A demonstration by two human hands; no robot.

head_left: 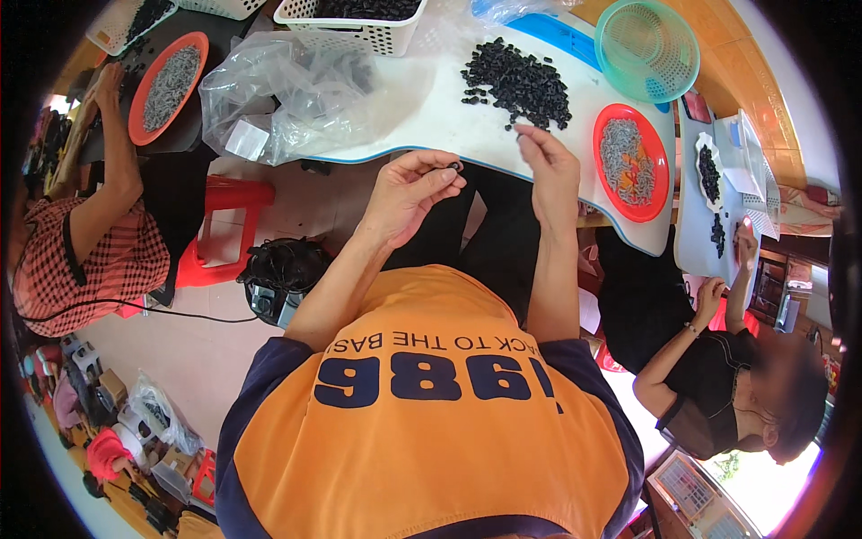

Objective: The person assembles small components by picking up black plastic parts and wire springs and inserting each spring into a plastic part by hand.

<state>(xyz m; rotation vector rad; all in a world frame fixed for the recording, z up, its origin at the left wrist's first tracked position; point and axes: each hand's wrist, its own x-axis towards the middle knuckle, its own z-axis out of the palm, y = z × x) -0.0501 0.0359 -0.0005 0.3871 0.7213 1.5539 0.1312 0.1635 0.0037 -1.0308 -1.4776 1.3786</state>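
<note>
Between the thumb and forefinger of my left hand is a small black plastic part, held just off the table's near edge. My right hand is closed in a pinch at the near side of a heap of small black plastic parts; anything in its fingertips is too small to make out. To the right of that hand a red plate carries many thin grey pieces, like screws or pins, along with some orange bits.
A crumpled clear plastic bag lies left on the white table. Behind are a white basket of black parts and a green colander. One person in checks sits left, another in black right. A red stool stands left.
</note>
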